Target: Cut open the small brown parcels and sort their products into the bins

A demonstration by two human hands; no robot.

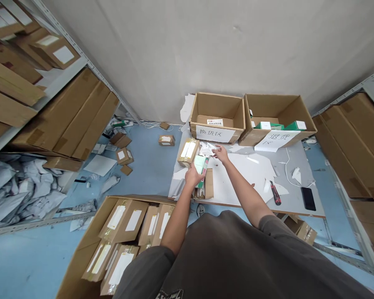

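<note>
My left hand (193, 176) is closed around a small green-and-white box (200, 164), whose side also shows some pink. Just below it, an opened small cardboard box (209, 183) stands at the table's front edge, with its inside partly hidden. My right hand (220, 153) is a little to the right, its fingers pinched at a thin white slip (212, 147) that is too small to read. Left of the slip, a taped cardboard parcel (188, 152) with a white label sits on the table (299, 199).
Behind my hands stand two open cartons with handwritten signs: the left carton (216, 104) and the right carton (274, 106), with green-and-white boxes inside. A utility knife (276, 193) and a phone (308, 198) lie at right. A large carton (81, 253) of parcels is at lower left.
</note>
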